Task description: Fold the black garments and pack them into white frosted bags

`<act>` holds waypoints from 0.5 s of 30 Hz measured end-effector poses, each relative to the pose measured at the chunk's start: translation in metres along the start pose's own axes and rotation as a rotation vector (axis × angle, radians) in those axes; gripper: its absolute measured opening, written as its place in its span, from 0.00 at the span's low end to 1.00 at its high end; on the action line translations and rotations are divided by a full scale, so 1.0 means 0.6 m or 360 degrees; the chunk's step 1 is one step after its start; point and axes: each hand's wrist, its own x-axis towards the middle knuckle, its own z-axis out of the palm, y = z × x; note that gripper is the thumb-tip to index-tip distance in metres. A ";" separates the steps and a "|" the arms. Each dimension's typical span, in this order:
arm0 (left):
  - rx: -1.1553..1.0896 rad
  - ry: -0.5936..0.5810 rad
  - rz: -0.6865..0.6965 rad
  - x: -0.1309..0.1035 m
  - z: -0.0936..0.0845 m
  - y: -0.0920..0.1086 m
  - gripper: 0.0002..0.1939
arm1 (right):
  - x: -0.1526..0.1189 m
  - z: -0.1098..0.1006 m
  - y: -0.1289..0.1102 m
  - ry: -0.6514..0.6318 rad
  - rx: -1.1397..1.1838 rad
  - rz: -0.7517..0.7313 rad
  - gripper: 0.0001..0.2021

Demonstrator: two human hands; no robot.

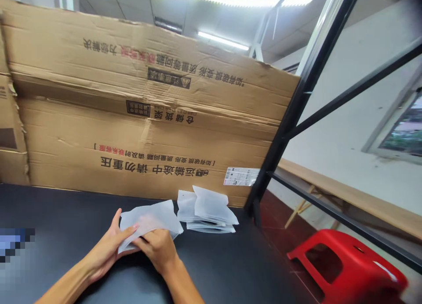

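left hand pinches the left side of a frosted plastic bag, its thumb on top and fingers beneath. right hand curls at the near edge; its fingertips are hidden, so i cannot tell whether they pinch. the bag is above the black worktop, just left of a loose stack of similar bags. a light, steady left grip near the worked edge should limit creasing and slipping.

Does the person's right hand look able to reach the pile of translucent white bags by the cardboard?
Probably yes: the right hand is near the pile, with black tabletop between, though its fingers are busy with another translucent white bag.
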 end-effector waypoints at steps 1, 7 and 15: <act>-0.0013 0.0033 0.0020 0.005 -0.005 -0.002 0.63 | 0.001 -0.011 -0.004 0.0047 0.0044 -0.0025 0.07; -0.0115 0.0104 0.0048 0.034 -0.043 -0.013 0.66 | 0.009 -0.082 -0.019 0.0093 -0.0040 -0.0017 0.41; -0.0194 -0.0233 0.0205 0.014 -0.023 0.022 0.58 | 0.012 -0.076 0.008 0.0040 -0.0268 -0.0013 0.28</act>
